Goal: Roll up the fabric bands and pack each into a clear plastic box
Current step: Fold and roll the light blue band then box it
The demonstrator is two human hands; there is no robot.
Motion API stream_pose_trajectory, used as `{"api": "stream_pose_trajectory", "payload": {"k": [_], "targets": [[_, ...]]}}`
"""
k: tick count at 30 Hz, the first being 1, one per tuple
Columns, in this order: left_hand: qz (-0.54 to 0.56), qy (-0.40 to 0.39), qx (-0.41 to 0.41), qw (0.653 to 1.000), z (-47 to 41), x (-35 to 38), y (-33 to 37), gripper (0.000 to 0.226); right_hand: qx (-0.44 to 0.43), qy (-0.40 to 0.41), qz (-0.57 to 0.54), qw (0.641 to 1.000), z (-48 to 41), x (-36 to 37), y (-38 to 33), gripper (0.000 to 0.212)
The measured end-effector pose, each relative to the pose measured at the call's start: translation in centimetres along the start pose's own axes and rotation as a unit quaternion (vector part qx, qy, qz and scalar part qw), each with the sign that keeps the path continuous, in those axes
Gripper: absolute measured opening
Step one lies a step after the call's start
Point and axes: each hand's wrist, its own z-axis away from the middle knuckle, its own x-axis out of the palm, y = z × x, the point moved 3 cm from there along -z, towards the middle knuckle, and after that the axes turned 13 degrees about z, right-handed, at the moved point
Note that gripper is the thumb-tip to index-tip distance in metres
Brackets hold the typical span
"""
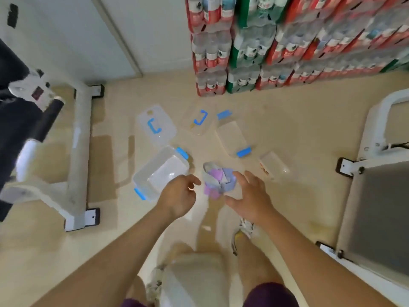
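Shrink-wrapped bottle packs behind; clear lids and boxes ring soft pastel bands. The right hand has fingers splayed; the left hand is loosely curled, empty.

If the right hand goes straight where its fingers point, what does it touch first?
Most likely the bands, heaped on the floor just ahead of the right hand; how high it hovers is unclear.

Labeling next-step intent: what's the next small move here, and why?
Probably the right hand closes on one band from the pile of fabric bands. The pile lies loose and unrolled between the hands, the right hand is spread open beside it, and the open box by the left hand looks empty.
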Motion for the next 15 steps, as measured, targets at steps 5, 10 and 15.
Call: {"api": "stream_pose_trajectory", "payload": {"k": [5,10,15], "targets": [[-0.032,-0.081,-0.012,0.996,-11.7,7.5,-3.0,0.036,0.073,-0.075,-0.274,0.956,-12.7,3.8,5.2,0.060],[-0.102,-0.122,0.000,0.987,-24.7,15.6,-9.5,0.042,0.261,-0.127,-0.428,0.856,-23.4,13.8,11.5,0.050],[-0.178,-0.112,-0.012,0.978,-36.0,24.9,-19.6,0.098,0.332,-0.139,-0.499,0.788,-32.0,23.9,14.9,0.044]]}}
